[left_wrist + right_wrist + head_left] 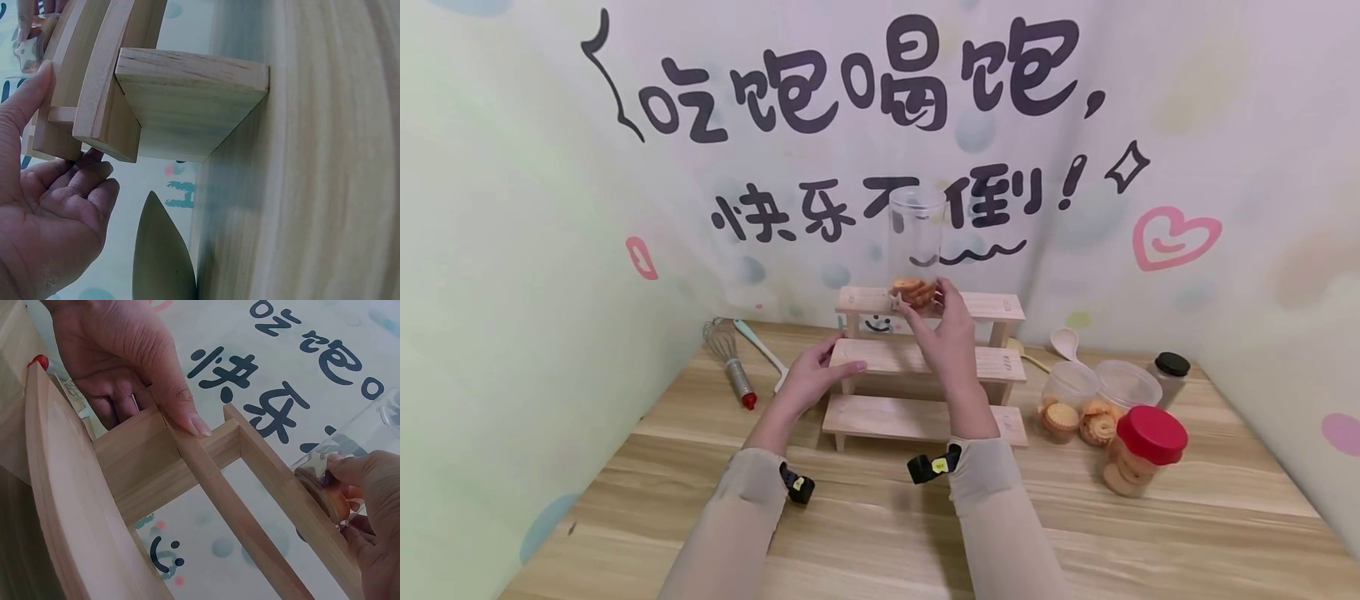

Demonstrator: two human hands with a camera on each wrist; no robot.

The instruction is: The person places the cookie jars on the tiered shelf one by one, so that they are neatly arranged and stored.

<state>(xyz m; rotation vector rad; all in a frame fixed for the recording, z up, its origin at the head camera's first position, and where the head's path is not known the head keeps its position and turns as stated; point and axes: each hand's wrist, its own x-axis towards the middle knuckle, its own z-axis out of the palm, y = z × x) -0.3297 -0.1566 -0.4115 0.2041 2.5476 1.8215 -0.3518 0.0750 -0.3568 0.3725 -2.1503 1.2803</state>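
A three-step wooden display shelf (887,417) stands on the table before the back wall. At the left end of its middle step, my left hand (811,375) grips the board, thumb on top and fingers around the side. My right hand (946,333) holds a tall clear jar (917,242) low down, at the top step. Several golden cookies (913,292) lie in the bottom of that jar. In the right wrist view, fingers and thumb pinch the jar (322,487) beside the upper board; whether its base touches the board is unclear.
A whisk (730,362) and a teal-handled utensil (760,346) lie left of the shelf. On the right are a red-lidded cookie jar (1142,454), two clear tubs of cookies (1060,417), a black-lidded jar (1168,375) and a pale spoon (1065,343).
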